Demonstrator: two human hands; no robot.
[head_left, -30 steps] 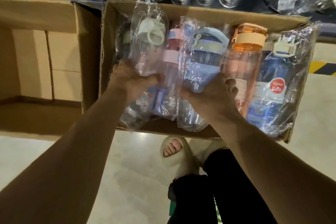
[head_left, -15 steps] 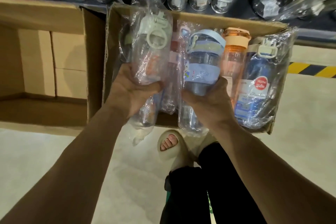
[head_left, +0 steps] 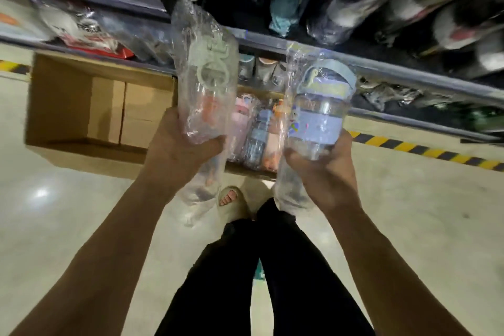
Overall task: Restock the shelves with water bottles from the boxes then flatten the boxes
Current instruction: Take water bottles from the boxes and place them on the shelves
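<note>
- Lifted clear of the box [head_left: 246, 172] since a moment ago, the clear bottle [head_left: 207, 84] and the blue-banded bottle [head_left: 319, 114] now face the shelf [head_left: 395, 71] at 12 o'clock
- Our left hand [head_left: 180, 150] clasps the clear bottle low on its body; our right hand [head_left: 324, 172] clasps the blue-banded bottle likewise
- Light and stiff, we judge; loose wrap is slippery, so squeeze the body
- Behind them the box is mostly hidden; shelf stock is blurred

Left arm: bare, extended forward from lower left.
Left grip [head_left: 177, 150]: up and left of the sandalled foot [head_left: 231, 199]; fingers and thumb curled round the lower body of an upright plastic-wrapped clear bottle [head_left: 207, 84].
Right arm: bare, extended from lower right.
Right grip [head_left: 324, 172]: up and right of the foot; curled round the base of a wrapped blue-lidded bottle [head_left: 319, 117].
</note>
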